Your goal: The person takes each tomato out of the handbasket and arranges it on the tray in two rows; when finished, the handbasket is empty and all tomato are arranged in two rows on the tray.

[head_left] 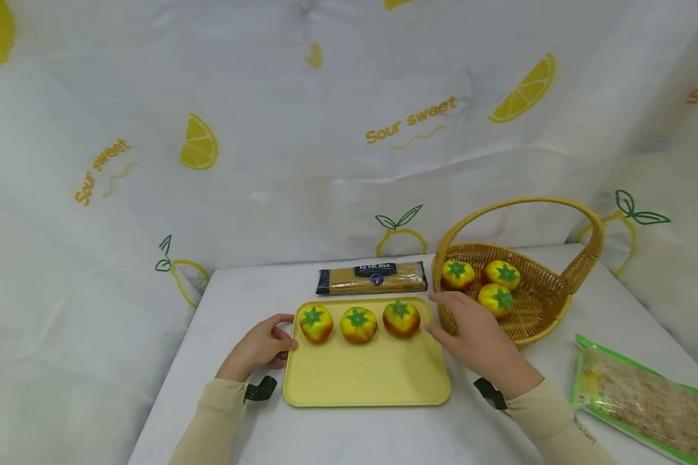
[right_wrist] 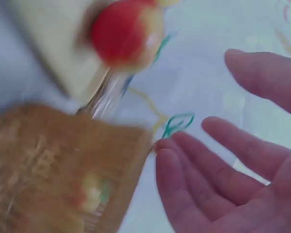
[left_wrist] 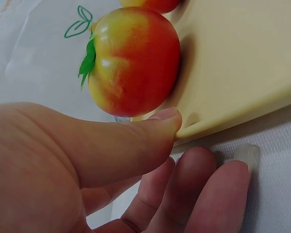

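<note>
Beige sleeves [head_left: 212, 413] are lying over a white table [head_left: 378, 439]. A wicker basket [head_left: 535, 265] is standing right of a yellow tray [head_left: 366, 381]. A green-edged bag [head_left: 645, 400] is lying far right, a pasta pack [head_left: 378, 281] just behind the tray. The left hand [head_left: 263, 342] is resting its thumb on the tray's left rim; whether it is pinching, I cannot tell. The right hand [head_left: 478, 332] is hovering, fingers spread, near the rightmost of three yellow-red fruits [head_left: 359, 325] lining the tray; three more are sitting in the basket.
</note>
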The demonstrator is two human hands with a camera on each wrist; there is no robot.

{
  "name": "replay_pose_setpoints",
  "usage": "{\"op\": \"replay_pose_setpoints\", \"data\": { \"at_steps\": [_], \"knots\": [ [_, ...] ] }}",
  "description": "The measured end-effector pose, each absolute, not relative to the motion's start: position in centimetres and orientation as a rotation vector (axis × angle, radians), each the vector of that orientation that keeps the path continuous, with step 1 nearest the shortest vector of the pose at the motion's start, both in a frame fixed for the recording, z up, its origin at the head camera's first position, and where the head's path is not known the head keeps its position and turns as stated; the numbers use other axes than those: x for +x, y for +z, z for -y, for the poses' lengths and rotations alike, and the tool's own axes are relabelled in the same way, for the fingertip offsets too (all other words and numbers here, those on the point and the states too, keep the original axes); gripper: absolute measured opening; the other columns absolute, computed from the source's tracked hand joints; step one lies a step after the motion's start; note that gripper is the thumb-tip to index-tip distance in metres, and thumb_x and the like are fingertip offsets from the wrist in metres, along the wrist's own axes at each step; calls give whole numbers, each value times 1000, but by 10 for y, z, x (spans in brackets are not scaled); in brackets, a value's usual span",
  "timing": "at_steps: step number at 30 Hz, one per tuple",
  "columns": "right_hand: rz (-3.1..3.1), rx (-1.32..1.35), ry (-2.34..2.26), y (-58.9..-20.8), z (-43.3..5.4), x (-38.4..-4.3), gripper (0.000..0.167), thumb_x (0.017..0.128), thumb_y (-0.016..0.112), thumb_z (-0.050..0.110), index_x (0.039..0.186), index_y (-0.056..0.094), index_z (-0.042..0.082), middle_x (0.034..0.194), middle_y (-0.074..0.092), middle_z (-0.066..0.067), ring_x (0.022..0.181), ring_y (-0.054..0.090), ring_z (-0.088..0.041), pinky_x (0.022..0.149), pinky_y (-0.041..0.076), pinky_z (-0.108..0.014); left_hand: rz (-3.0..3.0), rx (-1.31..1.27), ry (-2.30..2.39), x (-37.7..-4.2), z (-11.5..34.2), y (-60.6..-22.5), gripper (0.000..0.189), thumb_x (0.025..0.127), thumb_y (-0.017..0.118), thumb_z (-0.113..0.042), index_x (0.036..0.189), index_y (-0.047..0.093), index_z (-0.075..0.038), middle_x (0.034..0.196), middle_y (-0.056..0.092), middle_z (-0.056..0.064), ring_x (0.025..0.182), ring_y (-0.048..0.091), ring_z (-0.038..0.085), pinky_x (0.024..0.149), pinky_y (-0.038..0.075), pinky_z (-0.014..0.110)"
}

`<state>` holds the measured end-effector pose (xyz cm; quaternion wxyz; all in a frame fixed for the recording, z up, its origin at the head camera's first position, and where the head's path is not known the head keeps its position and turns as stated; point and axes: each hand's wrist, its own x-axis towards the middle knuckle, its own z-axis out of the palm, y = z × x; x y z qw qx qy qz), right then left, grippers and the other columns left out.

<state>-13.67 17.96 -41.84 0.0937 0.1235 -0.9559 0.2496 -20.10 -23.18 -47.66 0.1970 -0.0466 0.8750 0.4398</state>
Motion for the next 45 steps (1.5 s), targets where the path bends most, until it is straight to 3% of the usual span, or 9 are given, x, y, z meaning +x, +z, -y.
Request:
{"op": "replay_pose_setpoints", "data": {
  "at_steps": [15, 23, 36, 45],
  "knots": [
    [2844, 174, 688, -437, -284, -148, 67, 95, 85, 28, 148, 58, -2, 145, 59, -32, 130, 58, -55, 103, 50, -73, -2447, -144, 1226, -201, 231, -475, 61, 99, 80, -17, 154, 56, -13, 107, 66, 11, 77, 66, 20, 66, 62, 32],
    [2960, 74, 689, -437, -287, -158, 76, 96, 83, 36, 154, 51, -3, 150, 50, -38, 134, 51, -60, 108, 45, -77, -2450, -128, 1228, -202, 234, -479, 61, 98, 81, -16, 154, 56, -14, 107, 66, 11, 78, 66, 20, 67, 63, 32],
    [3004, 23, 644, -439, -290, -167, 78, 94, 84, 39, 151, 53, -5, 141, 54, -40, 124, 57, -60, 101, 48, -76, -2442, -139, 1234, -205, 234, -482, 60, 97, 82, -16, 152, 58, -16, 108, 67, 10, 76, 68, 21, 66, 62, 31],
    [3021, 36, 627, -440, -291, -171, 77, 95, 84, 40, 150, 54, -5, 143, 53, -43, 124, 57, -63, 100, 49, -78, -2443, -145, 1239, -205, 235, -482, 60, 98, 81, -17, 153, 57, -15, 108, 67, 11, 77, 67, 21, 66, 63, 31]
  ]
}}
